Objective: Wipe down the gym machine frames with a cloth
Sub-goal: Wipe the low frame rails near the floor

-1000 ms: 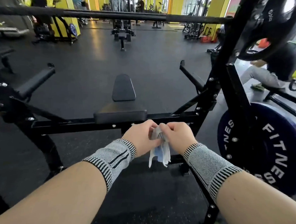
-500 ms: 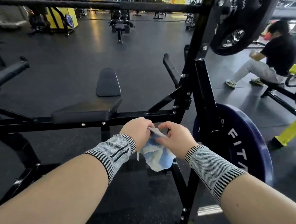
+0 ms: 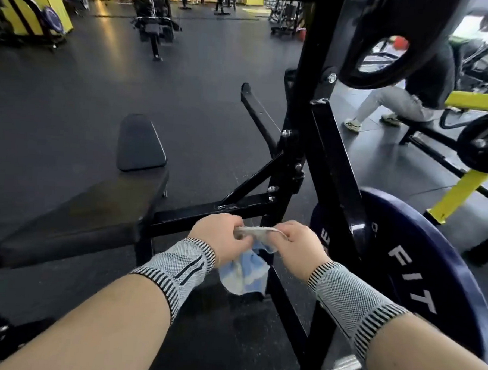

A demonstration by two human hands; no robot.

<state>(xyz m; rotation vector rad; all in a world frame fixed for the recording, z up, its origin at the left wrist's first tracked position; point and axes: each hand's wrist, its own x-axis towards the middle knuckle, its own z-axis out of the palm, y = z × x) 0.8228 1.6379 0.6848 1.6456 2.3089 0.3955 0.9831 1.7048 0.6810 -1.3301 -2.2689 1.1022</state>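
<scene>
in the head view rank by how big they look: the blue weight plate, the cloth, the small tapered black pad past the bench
1. blue weight plate, largest, though partly hidden by the frame and nearest the camera.
2 and 3. small tapered pad and cloth look alike; the cloth is bunched and closer, so no firm order.

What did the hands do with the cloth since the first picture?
The cloth was bunched small; the left hand and right hand pulled its top edge apart, so it now hangs opened out. The view swung right, sliding the bench pad leftward. Unchanged: both hands grip the cloth, which hasn't touched the black frame.
</scene>
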